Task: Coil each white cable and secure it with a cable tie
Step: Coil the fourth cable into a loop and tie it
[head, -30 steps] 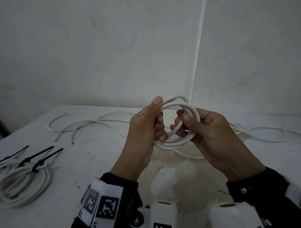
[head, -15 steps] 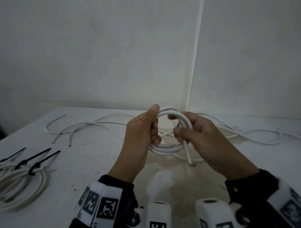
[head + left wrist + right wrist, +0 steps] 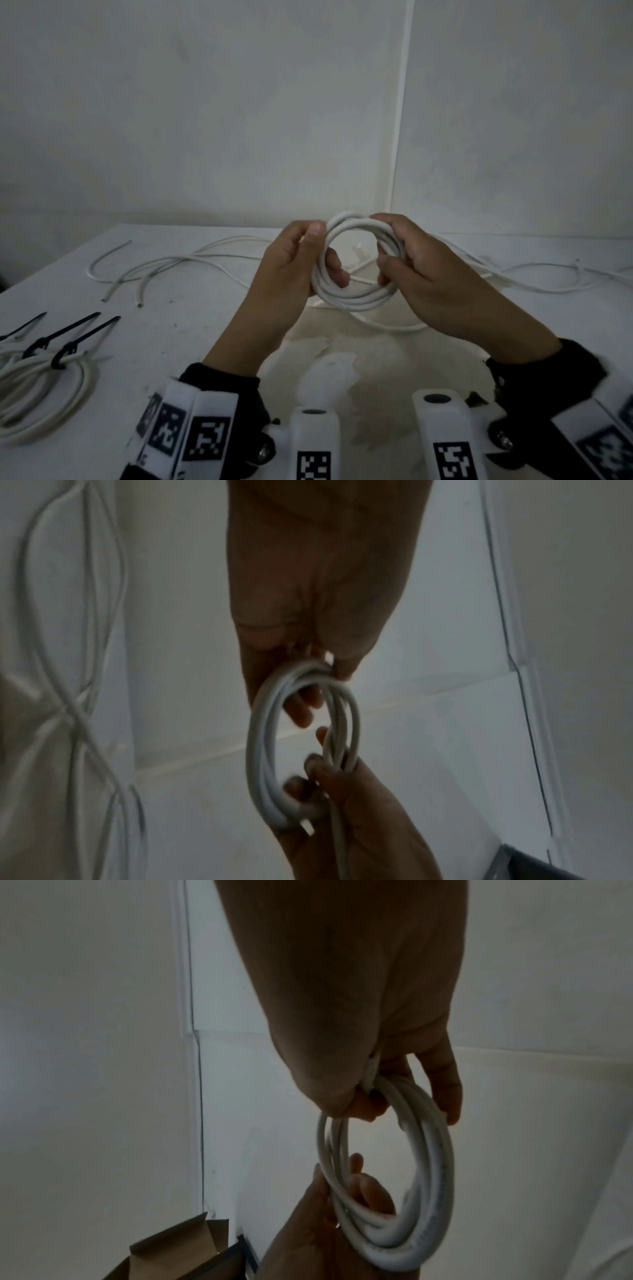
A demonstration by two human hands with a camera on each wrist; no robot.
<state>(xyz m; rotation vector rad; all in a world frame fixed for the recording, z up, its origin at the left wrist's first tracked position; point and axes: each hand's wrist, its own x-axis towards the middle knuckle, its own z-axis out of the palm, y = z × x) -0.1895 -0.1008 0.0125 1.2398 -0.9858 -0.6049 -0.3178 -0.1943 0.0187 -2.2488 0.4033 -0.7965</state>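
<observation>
**Loose end wound in, coil ready for a tie**

The left hand (image 3: pixel 291 270) grips the coil's (image 3: pixel 352 298) left side, thumb over the front, fingers curled through the ring. The right hand (image 3: pixel 421 270) clasps the opposite side. Half a second ago a free tail hung below the right fingers; now it is gathered into the loops, so winding looks finished. The coil sits upright between both hands, above the table (image 3: pixel 191 329); black cable ties (image 3: pixel 82 325) lie well apart at the left, beside a tied coil (image 3: pixel 44 394).
</observation>
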